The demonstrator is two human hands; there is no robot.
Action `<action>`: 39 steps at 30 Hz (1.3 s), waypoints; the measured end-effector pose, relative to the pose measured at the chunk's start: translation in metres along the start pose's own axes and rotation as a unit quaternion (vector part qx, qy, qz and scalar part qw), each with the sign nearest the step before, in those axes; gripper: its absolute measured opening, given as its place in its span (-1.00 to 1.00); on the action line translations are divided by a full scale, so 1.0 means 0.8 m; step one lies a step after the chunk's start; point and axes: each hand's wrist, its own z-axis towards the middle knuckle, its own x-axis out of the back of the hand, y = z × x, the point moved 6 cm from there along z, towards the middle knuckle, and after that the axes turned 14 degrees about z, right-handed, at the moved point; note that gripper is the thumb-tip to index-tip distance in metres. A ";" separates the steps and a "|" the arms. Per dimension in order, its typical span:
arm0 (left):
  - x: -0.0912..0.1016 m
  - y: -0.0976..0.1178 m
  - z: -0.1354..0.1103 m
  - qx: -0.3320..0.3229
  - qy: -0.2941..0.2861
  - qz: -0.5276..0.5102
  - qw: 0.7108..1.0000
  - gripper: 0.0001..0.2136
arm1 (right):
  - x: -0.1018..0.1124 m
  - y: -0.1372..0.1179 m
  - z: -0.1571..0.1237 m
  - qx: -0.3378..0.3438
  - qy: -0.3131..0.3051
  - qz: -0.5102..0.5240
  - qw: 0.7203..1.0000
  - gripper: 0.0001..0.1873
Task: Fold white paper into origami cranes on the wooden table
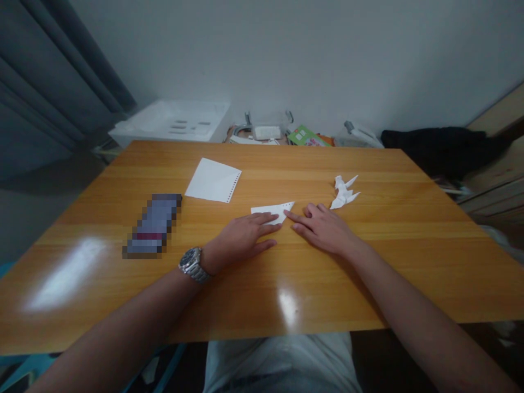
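Observation:
A small piece of folded white paper lies on the wooden table, with a row of punched holes along its upper right edge. My left hand rests flat over its lower part, fingers stretched out to the right. From the other side, my right hand touches the paper's right end with an extended index finger; its other fingers are partly curled and hold nothing. Part of the paper is hidden beneath the left fingers. Beyond my right hand lies a folded white paper figure with pointed ends.
A sheet of white paper with a perforated edge lies at the back left. Nearer on the left is a pixelated phone-like object. Behind the wooden table stand a white plastic container and a green booklet.

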 end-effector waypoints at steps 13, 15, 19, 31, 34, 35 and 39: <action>0.000 0.002 0.001 0.007 -0.020 0.008 1.000 -0.53 | 0.009 0.019 0.006 -0.142 0.005 -0.080 0.987 -0.38; -0.001 0.002 0.001 0.006 -0.024 0.008 1.000 -0.53 | 0.010 0.021 0.007 -0.145 0.005 -0.078 0.986 -0.36; -0.001 0.001 0.001 0.006 -0.021 0.009 1.000 -0.53 | 0.012 0.028 0.006 -0.136 0.021 -0.043 0.990 -0.33; -0.002 0.000 0.001 0.000 -0.015 0.003 1.000 -0.54 | 0.005 -0.009 0.001 0.054 -0.004 0.031 0.998 -0.43; -0.002 -0.001 0.001 -0.001 -0.012 0.002 1.000 -0.54 | -0.003 -0.017 0.000 0.077 -0.040 0.019 0.996 -0.45; -0.002 -0.002 0.001 -0.001 -0.012 0.002 1.000 -0.54 | -0.006 -0.017 -0.001 0.076 -0.049 0.018 0.996 -0.45; -0.004 -0.003 0.000 -0.005 -0.011 0.000 1.000 -0.52 | -0.012 -0.013 -0.005 0.072 -0.071 0.022 0.995 -0.38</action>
